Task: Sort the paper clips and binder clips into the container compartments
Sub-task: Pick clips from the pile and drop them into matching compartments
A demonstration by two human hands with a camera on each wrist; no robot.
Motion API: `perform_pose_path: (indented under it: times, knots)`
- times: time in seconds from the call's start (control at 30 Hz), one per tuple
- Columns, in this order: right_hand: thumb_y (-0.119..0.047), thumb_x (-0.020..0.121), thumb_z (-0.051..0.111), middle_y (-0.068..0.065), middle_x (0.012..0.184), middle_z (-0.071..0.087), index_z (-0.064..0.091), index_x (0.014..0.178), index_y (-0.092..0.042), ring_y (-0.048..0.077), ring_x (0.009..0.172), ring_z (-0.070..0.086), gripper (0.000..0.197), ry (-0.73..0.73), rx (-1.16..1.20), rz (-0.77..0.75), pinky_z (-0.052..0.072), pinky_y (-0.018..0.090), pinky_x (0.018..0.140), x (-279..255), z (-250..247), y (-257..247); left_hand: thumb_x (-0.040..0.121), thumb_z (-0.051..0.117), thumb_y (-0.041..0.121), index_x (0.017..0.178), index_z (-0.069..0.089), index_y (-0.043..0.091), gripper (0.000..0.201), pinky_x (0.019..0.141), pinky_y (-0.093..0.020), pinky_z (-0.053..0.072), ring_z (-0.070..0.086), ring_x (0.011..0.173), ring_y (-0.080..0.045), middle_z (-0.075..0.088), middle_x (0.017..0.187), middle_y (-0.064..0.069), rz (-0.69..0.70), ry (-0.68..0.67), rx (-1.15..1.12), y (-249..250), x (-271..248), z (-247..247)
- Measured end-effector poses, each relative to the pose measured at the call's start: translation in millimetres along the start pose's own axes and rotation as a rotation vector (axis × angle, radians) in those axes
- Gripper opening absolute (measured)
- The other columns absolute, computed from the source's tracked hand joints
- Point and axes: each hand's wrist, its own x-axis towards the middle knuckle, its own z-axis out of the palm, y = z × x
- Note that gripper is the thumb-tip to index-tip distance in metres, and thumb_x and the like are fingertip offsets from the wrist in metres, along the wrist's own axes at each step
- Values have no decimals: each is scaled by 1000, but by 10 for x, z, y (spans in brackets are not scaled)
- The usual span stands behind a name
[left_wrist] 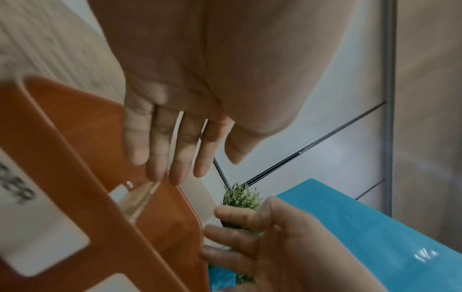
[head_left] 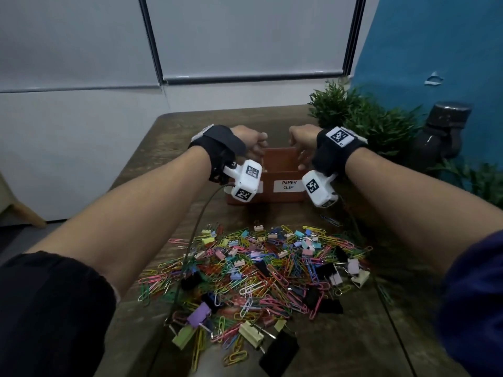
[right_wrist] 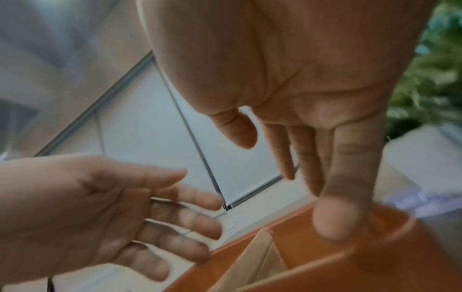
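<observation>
Clips (head_left: 253, 270) heaped on counter (head_left: 168, 148), near side of orange container (head_left: 283, 175). Left hand (head_left: 251, 142) and right hand (head_left: 300, 142) over its rim, fingers (left_wrist: 160, 156) straight, slightly spread; contact unclear through blur.

Clip pile (head_left: 255, 273) crowds the near table; plants (head_left: 367, 118) flank the container (head_left: 280, 170).

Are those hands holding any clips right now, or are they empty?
Empty, as far as the views show. The left hand and the right hand have straight, spread fingers beside the orange container, gripping nothing. The clips lie piled on the table.
</observation>
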Motion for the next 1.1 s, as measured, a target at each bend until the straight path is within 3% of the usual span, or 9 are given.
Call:
perform_pose_path:
  times: [0.1, 0.2, 0.27, 0.37, 0.47, 0.67, 0.9, 1.0, 1.1]
  knots:
    - [-26, 94, 47, 14, 100, 71, 63, 112, -4, 39, 88, 70, 32, -67, -44, -20, 51, 34, 58, -215, -28, -47, 100, 50, 33, 94, 61, 13, 23, 66, -29, 50, 60, 74, -18, 63, 86, -2, 97, -17, 256, -147, -311, -62]
    - [-22, 99, 54, 7, 89, 75, 66, 112, -12, 26, 81, 72, 21, -177, -274, -186, 56, 37, 65, -627, -4, 4, 94, 62, 34, 99, 68, 14, 22, 72, -31, 54, 65, 77, -16, 70, 90, 1, 211, -55, 527, -396, -715, -68]
    - [-20, 95, 61, -3, 82, 75, 69, 104, -24, 12, 71, 72, 12, -258, -487, -258, 60, 32, 68, -1003, 62, 99, 90, 67, 37, 98, 72, 21, 18, 77, -29, 55, 68, 80, -10, 72, 89, 8, 271, -109, 713, -569, -1005, -18]
    - [-24, 89, 70, -13, 75, 68, 70, 99, -31, 0, 63, 64, 12, -375, -711, -331, 49, 18, 58, -1549, 243, 249, 84, 73, 33, 91, 72, 27, 8, 69, -24, 51, 63, 75, -5, 69, 79, 13, 311, -202, 803, -789, -1374, 120]
    - [-31, 83, 76, -13, 82, 66, 71, 106, -33, 2, 75, 60, 23, -410, -855, -389, 52, 24, 69, -1866, 433, 413, 78, 77, 31, 89, 69, 27, 14, 63, -23, 45, 57, 68, -3, 62, 72, 14, 357, -206, 951, -966, -1641, 275]
    - [-52, 77, 78, -9, 92, 64, 69, 111, -26, 11, 85, 62, 43, -370, -916, -314, 56, 31, 77, -1976, 645, 754, 73, 81, 37, 87, 66, 29, 22, 78, -33, 55, 64, 77, -8, 69, 80, 11, 295, -221, 980, -1227, -1862, 425]
    - [-28, 81, 80, -8, 81, 60, 72, 99, -20, 13, 80, 60, 21, -378, -847, -362, 51, 29, 72, -1900, 646, 785, 79, 77, 37, 104, 65, 31, 28, 81, -31, 53, 65, 85, -9, 71, 88, 12, 221, -209, 966, -1223, -1916, 482]
    - [-14, 86, 70, -5, 82, 63, 71, 89, -16, 15, 80, 61, 4, -379, -881, -429, 50, 28, 69, -1875, 633, 803, 83, 74, 32, 115, 64, 30, 34, 75, -22, 48, 63, 83, -4, 71, 92, 14, 191, -236, 966, -1206, -1940, 449]
    - [-10, 86, 63, -6, 79, 62, 70, 86, -15, 15, 80, 61, 9, -386, -891, -463, 51, 28, 68, -1858, 596, 807, 79, 79, 27, 120, 63, 29, 44, 67, -15, 45, 59, 76, 2, 68, 100, 13, 182, -287, 960, -1180, -1970, 417]
